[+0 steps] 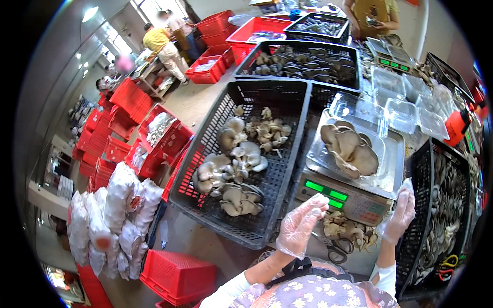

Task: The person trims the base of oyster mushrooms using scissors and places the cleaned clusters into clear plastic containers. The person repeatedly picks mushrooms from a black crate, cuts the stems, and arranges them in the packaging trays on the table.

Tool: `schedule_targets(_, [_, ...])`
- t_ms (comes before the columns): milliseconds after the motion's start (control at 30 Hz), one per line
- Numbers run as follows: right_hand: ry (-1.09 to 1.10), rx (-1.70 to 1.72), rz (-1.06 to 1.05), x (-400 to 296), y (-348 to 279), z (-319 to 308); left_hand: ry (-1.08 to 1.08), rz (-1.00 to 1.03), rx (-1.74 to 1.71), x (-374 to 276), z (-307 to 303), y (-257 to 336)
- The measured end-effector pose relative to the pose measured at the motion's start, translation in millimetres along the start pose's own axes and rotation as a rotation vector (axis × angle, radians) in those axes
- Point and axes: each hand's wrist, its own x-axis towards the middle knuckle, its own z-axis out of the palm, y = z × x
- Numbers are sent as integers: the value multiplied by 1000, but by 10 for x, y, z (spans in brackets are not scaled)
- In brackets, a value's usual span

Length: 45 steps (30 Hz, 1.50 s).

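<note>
An oyster mushroom cluster (349,150) lies in a clear plastic tray with its lid (360,109) folded back. The tray rests on the steel pan (393,161) of a digital scale (346,200) with lit green displays. My left hand (302,227), in a clear plastic glove, hovers before the scale's display, its fingers slightly apart and nothing visible in them. At the scale's right front corner is my right hand (399,215), also gloved, upright and holding nothing. Mushroom pieces (348,229) and black-handled scissors (339,250) lie in front of the scale.
A black crate (281,204) with several mushroom clusters stands left of the scale; fuller black crates stand behind (360,82) and right (414,235). Empty clear trays (402,113) and an orange spray bottle (456,127) lie back right. A person (371,19) stands across the table.
</note>
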Motion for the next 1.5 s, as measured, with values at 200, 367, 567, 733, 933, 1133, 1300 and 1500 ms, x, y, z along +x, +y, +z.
schedule_targets(200, [-1204,-187,-524,-740,-1290,601,-129,-40,-72,14,-9,180])
schedule_targets(367, [-1354,43,-564,-1106,-1069,883,-245,-55,-112,44,-158,480])
schedule_targets(567, [-1449,246,-554,-1264,-1234,1280,-352,235,236,97,-637,827])
schedule_targets(733, [-1556,242,-238,-1232,-1344,1780,-85,449,219,64,-1140,1070])
schedule_targets(933, [-1190,227,644,-1009,-949,2601,454,133,323,594,-2678,1600])
schedule_targets(1133, [-642,378,1264,-1227,-554,3274,165,-379,1034,1728,-3557,1271])
schedule_targets(1300, [-390,229,1338,-1340,49,3743,-162,-666,1706,2337,-3198,849])
schedule_targets(1500, [-263,241,1362,-1210,-21,4032,237,-875,1070,2299,-3329,641])
